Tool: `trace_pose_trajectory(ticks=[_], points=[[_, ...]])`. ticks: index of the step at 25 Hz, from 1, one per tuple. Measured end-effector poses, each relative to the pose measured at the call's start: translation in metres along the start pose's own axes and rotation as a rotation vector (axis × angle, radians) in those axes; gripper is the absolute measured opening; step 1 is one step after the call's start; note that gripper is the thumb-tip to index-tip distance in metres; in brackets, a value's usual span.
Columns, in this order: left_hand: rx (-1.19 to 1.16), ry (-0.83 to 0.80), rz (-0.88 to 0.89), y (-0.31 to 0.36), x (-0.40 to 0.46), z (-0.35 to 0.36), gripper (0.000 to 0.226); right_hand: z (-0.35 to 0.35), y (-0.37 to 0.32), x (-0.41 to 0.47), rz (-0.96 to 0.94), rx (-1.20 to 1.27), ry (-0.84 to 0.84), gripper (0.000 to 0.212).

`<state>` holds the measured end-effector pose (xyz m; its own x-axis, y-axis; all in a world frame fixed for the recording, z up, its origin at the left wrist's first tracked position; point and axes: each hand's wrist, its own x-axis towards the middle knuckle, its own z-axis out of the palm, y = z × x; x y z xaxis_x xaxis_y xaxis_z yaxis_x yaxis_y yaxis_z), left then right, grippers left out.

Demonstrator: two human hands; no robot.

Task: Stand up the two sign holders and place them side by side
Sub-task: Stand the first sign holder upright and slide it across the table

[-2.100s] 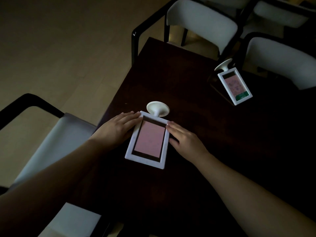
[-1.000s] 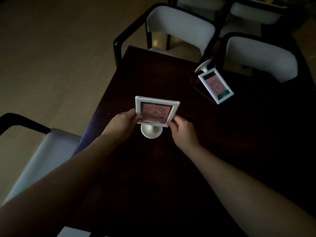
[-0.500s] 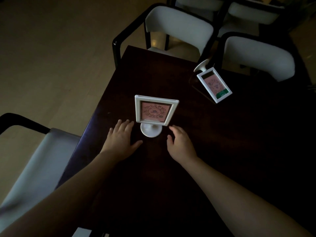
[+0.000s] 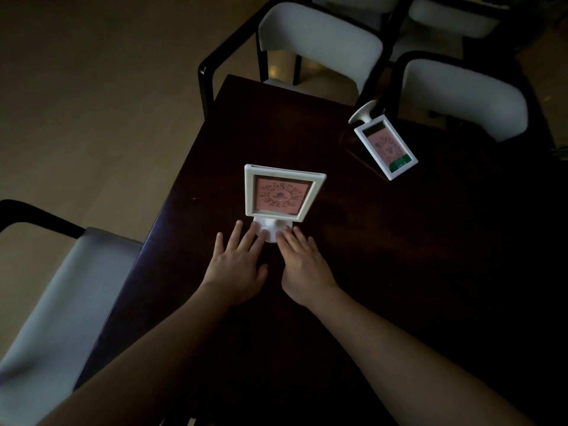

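A white sign holder (image 4: 281, 192) with a pink card stands upright on its round base near the middle of the dark table (image 4: 353, 272). My left hand (image 4: 236, 262) and my right hand (image 4: 302, 262) lie flat just in front of it, fingers spread, fingertips touching the base. Neither hand grips anything. A second white sign holder (image 4: 385, 146) with a pink card and green strip lies flat at the far right of the table, its round base pointing toward the far edge.
A white-cushioned black chair (image 4: 316, 44) stands at the table's far end, another chair (image 4: 461, 93) to its right behind the lying holder. A third chair (image 4: 55, 302) sits at the left side. The table's left edge runs close to my left hand.
The near holder was lifted from lying flat and stood upright. My hands let go of its frame, dropped to the table, then slid inward until the fingertips touch its base.
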<state>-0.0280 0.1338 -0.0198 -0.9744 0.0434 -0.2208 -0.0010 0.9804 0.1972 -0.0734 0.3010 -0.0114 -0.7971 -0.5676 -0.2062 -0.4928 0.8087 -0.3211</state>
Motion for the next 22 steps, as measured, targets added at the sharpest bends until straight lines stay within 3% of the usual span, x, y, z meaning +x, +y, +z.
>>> trace_pose_trajectory(ticks=[13, 22], points=[[0.003, -0.011, 0.091, 0.005, 0.01, 0.003, 0.075, 0.017, 0.007, -0.006, 0.093, 0.019, 0.055, 0.062], [0.031, -0.061, 0.176, 0.056, 0.012, 0.01, 0.074, 0.015, 0.045, -0.047, 0.201, -0.015, 0.059, 0.061]])
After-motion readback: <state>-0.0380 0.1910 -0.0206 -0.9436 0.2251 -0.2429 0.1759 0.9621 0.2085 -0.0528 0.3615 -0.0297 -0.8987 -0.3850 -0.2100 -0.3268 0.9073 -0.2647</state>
